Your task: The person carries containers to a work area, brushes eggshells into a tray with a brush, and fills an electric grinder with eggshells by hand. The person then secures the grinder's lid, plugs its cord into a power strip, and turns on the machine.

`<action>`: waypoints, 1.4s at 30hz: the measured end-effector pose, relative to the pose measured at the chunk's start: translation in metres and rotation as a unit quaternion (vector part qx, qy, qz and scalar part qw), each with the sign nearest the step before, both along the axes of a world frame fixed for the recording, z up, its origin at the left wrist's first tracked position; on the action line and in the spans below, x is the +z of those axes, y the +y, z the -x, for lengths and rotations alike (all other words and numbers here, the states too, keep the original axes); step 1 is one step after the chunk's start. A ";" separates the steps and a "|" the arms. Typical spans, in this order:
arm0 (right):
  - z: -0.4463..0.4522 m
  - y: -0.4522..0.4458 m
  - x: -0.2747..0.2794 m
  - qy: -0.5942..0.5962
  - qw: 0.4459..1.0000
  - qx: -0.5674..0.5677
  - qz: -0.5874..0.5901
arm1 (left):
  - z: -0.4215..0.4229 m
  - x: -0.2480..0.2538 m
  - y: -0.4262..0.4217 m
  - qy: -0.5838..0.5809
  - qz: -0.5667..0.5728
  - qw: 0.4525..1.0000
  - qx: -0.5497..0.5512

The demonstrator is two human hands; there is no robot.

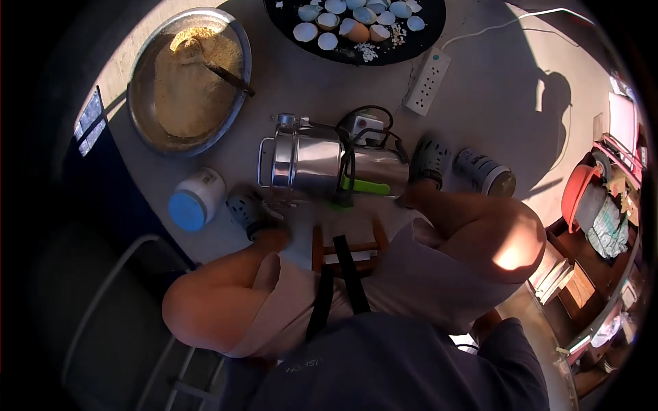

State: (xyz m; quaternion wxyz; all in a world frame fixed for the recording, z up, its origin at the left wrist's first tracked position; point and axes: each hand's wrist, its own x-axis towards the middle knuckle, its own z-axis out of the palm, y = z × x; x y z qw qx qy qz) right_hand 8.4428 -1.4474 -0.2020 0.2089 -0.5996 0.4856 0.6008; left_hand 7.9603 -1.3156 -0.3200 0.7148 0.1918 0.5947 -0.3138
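Note:
Neither of my hands shows. A bit of my right arm (487,323) appears beside my right thigh at the lower right, with its hand hidden. Between my feet, a shiny steel cylindrical machine (308,163) lies on its side, with a wire handle, a clamp and a bright green strip (367,186). A black cord (349,161) loops over it, by a grey box (367,125). Left of the machine stands a white jar with a blue lid (188,209). A printed canister (483,170) lies by my right shoe.
A metal basin (140,113) holds tan powder and a dark-handled scoop (229,79). Several eggshells (354,30) lie on a black round tray (295,44). A white power strip (428,81) trails its cord. A red bowl (578,192) and shelf clutter sit right; a metal frame (113,274) stands left.

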 end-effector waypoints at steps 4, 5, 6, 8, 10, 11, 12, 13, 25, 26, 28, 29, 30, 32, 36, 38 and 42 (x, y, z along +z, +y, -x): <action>-0.017 0.048 0.002 0.012 0.999 -0.004 0.034 | -0.021 0.003 0.043 -0.021 0.027 0.998 -0.053; -0.006 0.063 0.001 0.011 0.999 -0.012 0.033 | -0.024 0.005 0.054 -0.029 0.032 0.997 -0.068; 0.005 0.076 0.003 0.010 0.999 -0.021 0.031 | -0.028 0.007 0.062 -0.035 0.035 0.995 -0.086; 0.036 0.053 -0.011 0.009 0.999 -0.041 0.026 | -0.036 0.012 0.076 -0.044 0.041 0.991 -0.122; 0.067 0.020 -0.024 0.002 0.998 -0.060 0.012 | -0.041 0.016 0.087 -0.063 0.045 0.984 -0.159; 0.077 0.017 -0.022 -0.009 0.998 -0.069 0.000 | -0.041 0.016 0.091 -0.076 0.045 0.980 -0.179; 0.086 0.015 -0.018 -0.027 0.997 -0.075 -0.016 | -0.039 0.015 0.095 -0.089 0.042 0.975 -0.199; 0.099 0.012 -0.014 -0.049 0.995 -0.081 -0.032 | -0.035 0.013 0.097 -0.103 0.038 0.970 -0.217; 0.359 -0.210 -0.070 -0.388 0.907 -0.046 -0.156 | 0.170 -0.089 0.056 -0.138 -0.130 0.959 -0.211; 0.358 -0.240 -0.092 -0.412 0.894 -0.023 -0.176 | 0.181 -0.096 0.057 -0.131 -0.153 0.959 -0.199; 0.339 -0.288 -0.129 -0.450 0.864 0.027 -0.222 | 0.201 -0.105 0.071 -0.117 -0.211 0.953 -0.182; 0.323 -0.309 -0.144 -0.465 0.848 0.053 -0.248 | 0.209 -0.110 0.086 -0.123 -0.249 0.943 -0.185; 0.305 -0.329 -0.154 -0.475 0.832 0.079 -0.276 | 0.212 -0.113 0.101 -0.143 -0.293 0.926 -0.192; 0.264 -0.357 -0.167 -0.481 0.804 0.129 -0.325 | 0.207 -0.101 0.137 -0.171 -0.355 0.905 -0.162; 0.176 -0.375 -0.165 -0.470 0.766 0.239 -0.367 | 0.141 -0.012 0.206 -0.235 -0.451 0.856 -0.093; 0.138 -0.343 -0.130 -0.460 0.769 0.333 -0.292 | 0.090 0.041 0.228 -0.267 -0.496 0.821 -0.094; 0.106 -0.247 -0.071 -0.456 0.796 0.340 -0.206 | -0.027 0.113 0.250 -0.355 -0.520 0.746 -0.216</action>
